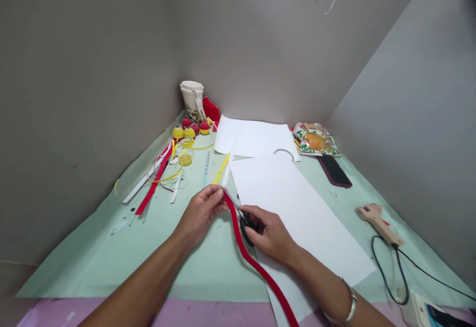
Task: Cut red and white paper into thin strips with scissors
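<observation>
My left hand point(208, 203) pinches the upper end of a long red strip point(239, 238) between thumb and fingers. From there the strip curves down past my right hand and off the bottom of the view. My right hand point(268, 230) is closed around the black handles of a pair of scissors point(245, 226). The scissor blades point up and left along the strip, reaching the end by my left fingertips. How far the blades are parted is too small to tell. Just beyond my left hand lie a yellow strip point(222, 167) and a pencil point(206, 169).
White paper sheets point(293, 198) cover the middle. Left are red and white strips point(154, 186), yellow tape rolls point(186, 158), small red and yellow balls point(189, 133) and a cup point(192, 101). Right are a packet point(316, 140), a phone point(334, 171), a corded glue gun point(379, 223) and a power strip point(420, 309).
</observation>
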